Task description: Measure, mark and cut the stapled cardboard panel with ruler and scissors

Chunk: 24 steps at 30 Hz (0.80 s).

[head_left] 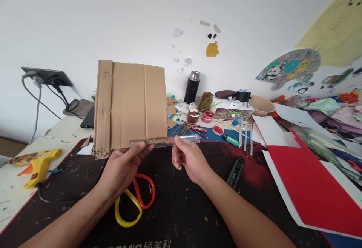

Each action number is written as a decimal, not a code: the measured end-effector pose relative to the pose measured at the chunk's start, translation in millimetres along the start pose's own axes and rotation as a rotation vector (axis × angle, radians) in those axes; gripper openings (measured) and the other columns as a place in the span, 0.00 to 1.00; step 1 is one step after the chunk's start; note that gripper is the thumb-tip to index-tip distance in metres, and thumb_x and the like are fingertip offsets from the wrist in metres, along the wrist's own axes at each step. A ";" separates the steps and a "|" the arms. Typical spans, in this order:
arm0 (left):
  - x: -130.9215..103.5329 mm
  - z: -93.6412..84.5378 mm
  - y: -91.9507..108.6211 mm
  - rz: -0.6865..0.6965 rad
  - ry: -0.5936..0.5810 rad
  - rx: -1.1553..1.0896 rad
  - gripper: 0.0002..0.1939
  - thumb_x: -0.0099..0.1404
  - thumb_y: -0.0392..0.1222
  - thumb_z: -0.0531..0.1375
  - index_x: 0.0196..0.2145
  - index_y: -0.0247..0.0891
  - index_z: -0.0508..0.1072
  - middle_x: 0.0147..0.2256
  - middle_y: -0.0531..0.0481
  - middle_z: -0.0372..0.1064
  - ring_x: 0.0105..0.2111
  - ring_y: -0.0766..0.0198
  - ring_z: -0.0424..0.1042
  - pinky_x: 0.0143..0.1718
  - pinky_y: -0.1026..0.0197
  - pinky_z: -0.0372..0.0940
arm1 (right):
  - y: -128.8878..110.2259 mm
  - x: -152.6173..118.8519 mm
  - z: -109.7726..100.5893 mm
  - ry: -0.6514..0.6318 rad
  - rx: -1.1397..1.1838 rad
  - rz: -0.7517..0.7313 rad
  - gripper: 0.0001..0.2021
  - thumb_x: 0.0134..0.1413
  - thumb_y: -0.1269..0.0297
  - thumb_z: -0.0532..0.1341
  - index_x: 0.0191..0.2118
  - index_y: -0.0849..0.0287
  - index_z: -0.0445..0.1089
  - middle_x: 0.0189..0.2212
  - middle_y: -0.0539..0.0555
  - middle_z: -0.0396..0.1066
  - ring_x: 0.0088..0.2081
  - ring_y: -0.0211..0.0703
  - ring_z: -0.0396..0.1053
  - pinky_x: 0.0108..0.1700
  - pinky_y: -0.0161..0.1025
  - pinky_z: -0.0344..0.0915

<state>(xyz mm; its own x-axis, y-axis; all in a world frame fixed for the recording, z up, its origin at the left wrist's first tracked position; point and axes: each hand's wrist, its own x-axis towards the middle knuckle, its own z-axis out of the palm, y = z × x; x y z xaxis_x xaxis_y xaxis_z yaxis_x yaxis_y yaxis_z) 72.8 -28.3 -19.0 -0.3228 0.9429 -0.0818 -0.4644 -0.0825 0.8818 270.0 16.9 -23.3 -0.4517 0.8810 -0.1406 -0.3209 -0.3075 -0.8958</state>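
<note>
My left hand (pixel 118 167) is closed at the lower edge of an upright corrugated cardboard panel (pixel 130 100), its thumb pressing on a clear ruler (pixel 164 140). The ruler lies level across the panel's bottom edge and sticks out to the right. Its right part is pinched between the thumb and curled fingers of my right hand (pixel 189 159). Down the panel's left side runs a cardboard strip (pixel 104 97) with several twisted wire fastenings. Below my left hand, on the dark mat, lie scissors (pixel 144 191) with one red and one yellow handle; their blades are hidden.
A yellow hot glue gun (pixel 42 168) rests at the left. To the right are a green utility knife (pixel 236 172) and red sheet (pixel 313 187). A black thermos (pixel 192 87), open paint jars (pixel 208 116) and a bowl (pixel 261 105) stand along the wall.
</note>
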 end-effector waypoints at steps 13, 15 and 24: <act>0.7 -5.9 -3.8 0.015 -0.012 0.012 0.12 0.52 0.48 0.82 0.24 0.41 0.87 0.30 0.44 0.87 0.38 0.50 0.87 0.56 0.48 0.81 | -2.0 -0.4 2.1 0.015 0.003 -0.001 0.31 0.55 0.29 0.73 0.34 0.58 0.76 0.17 0.44 0.65 0.17 0.34 0.59 0.19 0.34 0.52; 0.4 -4.4 -2.7 0.011 -0.012 0.013 0.13 0.51 0.48 0.83 0.24 0.40 0.87 0.31 0.45 0.87 0.37 0.51 0.87 0.55 0.50 0.82 | -2.4 -0.3 1.9 0.008 0.003 -0.001 0.32 0.55 0.29 0.73 0.31 0.57 0.73 0.17 0.44 0.64 0.17 0.34 0.59 0.19 0.33 0.52; -6.4 0.4 -4.5 -0.016 -0.034 0.037 0.17 0.49 0.52 0.84 0.23 0.39 0.86 0.30 0.42 0.86 0.39 0.47 0.88 0.54 0.47 0.82 | 5.6 -1.9 5.4 -0.042 -0.017 -0.026 0.34 0.56 0.30 0.74 0.23 0.56 0.66 0.17 0.45 0.62 0.18 0.34 0.59 0.20 0.34 0.51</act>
<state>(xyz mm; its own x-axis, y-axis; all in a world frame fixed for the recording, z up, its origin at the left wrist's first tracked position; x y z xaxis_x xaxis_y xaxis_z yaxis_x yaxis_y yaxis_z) 77.2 -33.8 -22.2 -0.2872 0.9545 -0.0806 -0.4382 -0.0561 0.8971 264.6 11.6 -25.7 -0.4783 0.8725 -0.1000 -0.3184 -0.2784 -0.9062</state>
